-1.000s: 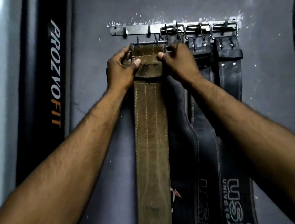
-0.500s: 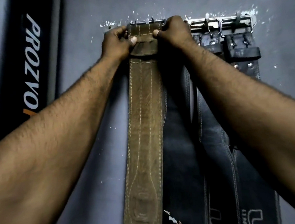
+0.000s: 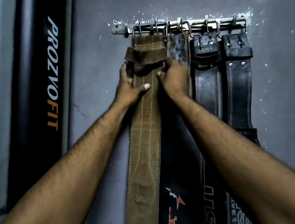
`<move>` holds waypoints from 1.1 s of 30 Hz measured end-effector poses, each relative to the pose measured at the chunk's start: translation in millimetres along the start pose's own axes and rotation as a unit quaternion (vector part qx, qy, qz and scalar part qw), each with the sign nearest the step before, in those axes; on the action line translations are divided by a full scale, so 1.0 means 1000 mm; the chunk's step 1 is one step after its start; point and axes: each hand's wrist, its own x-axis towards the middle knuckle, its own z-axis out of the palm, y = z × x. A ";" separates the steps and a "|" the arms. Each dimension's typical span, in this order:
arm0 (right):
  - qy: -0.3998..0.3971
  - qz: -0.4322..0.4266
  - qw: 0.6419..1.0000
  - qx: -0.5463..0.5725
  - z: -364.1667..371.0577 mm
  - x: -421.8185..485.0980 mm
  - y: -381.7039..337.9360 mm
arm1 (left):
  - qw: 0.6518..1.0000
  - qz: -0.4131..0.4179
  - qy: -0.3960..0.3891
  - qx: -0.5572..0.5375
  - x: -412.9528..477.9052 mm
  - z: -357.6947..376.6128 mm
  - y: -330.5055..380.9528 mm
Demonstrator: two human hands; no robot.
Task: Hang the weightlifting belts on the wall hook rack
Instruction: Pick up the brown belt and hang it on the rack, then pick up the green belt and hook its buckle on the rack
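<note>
A metal hook rack [image 3: 119, 29] is screwed to the grey wall. A brown leather belt [image 3: 145, 138] hangs from it by its steel buckle [image 3: 147, 29], which sits over hooks at the rack's left end. My left hand [image 3: 129, 88] holds the belt's left edge just below its loop, thumb across the front. My right hand [image 3: 174, 78] grips the right edge at the same height. Three dark belts hang to the right: one with a red logo [image 3: 177, 45], then two black ones [image 3: 206, 82] [image 3: 239, 87].
A tall black panel [image 3: 36, 103] lettered PROZVOFIT stands against the wall to the left of the rack. Bare grey wall [image 3: 98, 98] lies between the panel and the brown belt.
The buckle, held up at the rack before, now hangs over the hooks. Both hands have slid down from the buckle to the strap below the loop.
</note>
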 end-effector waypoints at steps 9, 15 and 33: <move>-0.168 0.097 0.980 -0.040 -0.024 -0.131 0.023 | 0.978 -0.159 0.010 0.131 -0.132 0.000 -0.038; -0.230 0.236 0.944 0.007 -0.054 -0.248 0.030 | 0.956 -0.260 0.101 0.090 -0.251 -0.007 -0.033; -0.388 0.656 0.631 0.146 -0.220 -0.723 -0.023 | 0.650 -0.742 0.092 -0.132 -0.802 -0.075 0.015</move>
